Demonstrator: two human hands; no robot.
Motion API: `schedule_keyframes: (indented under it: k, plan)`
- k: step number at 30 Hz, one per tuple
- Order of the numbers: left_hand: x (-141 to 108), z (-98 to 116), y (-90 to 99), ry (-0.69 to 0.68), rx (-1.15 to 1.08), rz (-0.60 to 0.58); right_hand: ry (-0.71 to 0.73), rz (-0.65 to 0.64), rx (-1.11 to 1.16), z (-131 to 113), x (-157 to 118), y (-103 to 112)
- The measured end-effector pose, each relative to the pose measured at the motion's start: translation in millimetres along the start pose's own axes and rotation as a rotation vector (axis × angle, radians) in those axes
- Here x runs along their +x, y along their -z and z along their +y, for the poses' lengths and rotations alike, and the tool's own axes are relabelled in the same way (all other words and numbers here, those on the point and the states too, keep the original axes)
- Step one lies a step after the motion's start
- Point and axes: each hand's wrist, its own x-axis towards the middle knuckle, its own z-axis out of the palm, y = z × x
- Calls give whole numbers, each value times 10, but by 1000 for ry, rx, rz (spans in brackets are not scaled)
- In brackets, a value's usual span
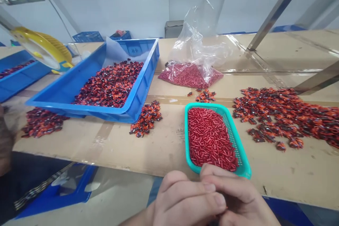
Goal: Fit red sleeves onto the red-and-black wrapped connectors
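Observation:
My left hand [185,199] and my right hand [238,192] meet at the bottom of the view, in front of the table edge. Their fingers are curled and pressed together around something small, mostly hidden; only a dark, orange-tinged bit shows between them. Just beyond the fingertips stands a green basket [188,141] filled with short red tubes [212,137]. To its right lies a wide pile of small orange and black parts [280,113]. A smaller heap of such parts [147,118] is on its left, and a few more [206,95] lie behind it.
A large blue tray [87,107] of orange and black parts stands left, with another pile [43,122] beside it. Behind the basket sits a clear plastic bag [193,67] of red tubes. A yellow fan [45,47], metal posts [278,10] and a co-worker's arm [5,144] are also there.

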Motion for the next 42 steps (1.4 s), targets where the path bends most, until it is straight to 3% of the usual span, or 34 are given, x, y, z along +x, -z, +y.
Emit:
schedule_keyframes:
  k: [2, 5, 8, 11, 14, 18, 22, 25, 27, 30, 32, 36, 39, 42]
  plan:
    - [29, -128, -5, -67, 89, -45, 32, 93, -206, 30, -31, 160]
    - [93, -460, 184, -111, 437, -168, 44, 399, -734, 146, -110, 615]
    - [96, -864, 481, 54, 700, -243, 67, 634, -1233, 284, -214, 1230]
    - [48, -1172, 681, 144, 746, -305, 92, 634, -1543, 359, -307, 1732]
    - [34, -1325, 728, 214, 715, -342, 169, 610, -1629, 356, -325, 1907]
    - [94, -1369, 699, 285, 598, -302, 258, 590, -1475, 331, -204, 1670]
    - [116, -1213, 636, 335, 374, -200, 383, 307, -1285, 402, -22, 1231]
    - [87, -945, 528, 392, 171, -118, 375, 153, -1351, 479, 113, 982]
    - [70, -751, 449, 528, -49, -55, 325, 108, -1428, 506, 184, 897]
    - [71, -544, 370, 835, -472, 39, 268, 71, -1456, 505, 250, 858]
    - [84, -486, 351, 943, -640, 31, 250, 58, -1458, 492, 278, 857]
    - [100, -466, 313, 971, -741, -30, 255, 79, -1417, 441, 306, 846]
    - [94, -412, 236, 941, -708, 34, 284, 117, -1336, 324, 274, 766]
    - [84, -306, 147, 798, -572, 108, 280, 154, -1007, 139, 189, 569]
